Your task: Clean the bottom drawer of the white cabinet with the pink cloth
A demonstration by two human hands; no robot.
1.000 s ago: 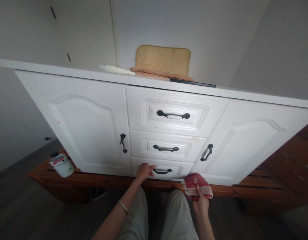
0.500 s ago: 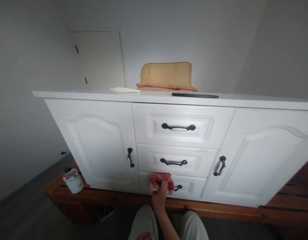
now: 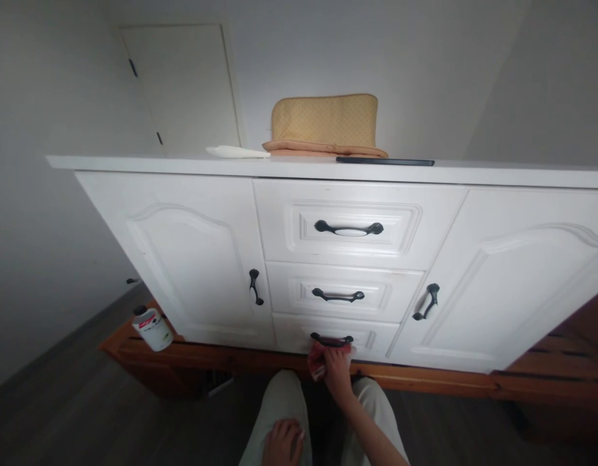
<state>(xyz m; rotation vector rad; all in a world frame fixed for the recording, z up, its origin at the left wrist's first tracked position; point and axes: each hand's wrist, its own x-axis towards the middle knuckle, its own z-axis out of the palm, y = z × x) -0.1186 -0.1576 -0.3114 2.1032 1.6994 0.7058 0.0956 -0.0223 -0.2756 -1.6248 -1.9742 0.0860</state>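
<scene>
The person wears light beige trousers (image 3: 279,414) that cover both legs. The cloth looks soft and plain, with no pattern on it. Both arms are bare, with no sleeves to see. The left hand (image 3: 282,443) has pale, shiny nails. The right hand (image 3: 338,370) is bare too, with no glove. No ring shows on either hand.

A red cloth (image 3: 319,360) sits bunched and crumpled against the front of the white bottom drawer (image 3: 289,333), just below its black handle (image 3: 331,339), low at the near centre of the cabinet; the drawer is shut.
</scene>
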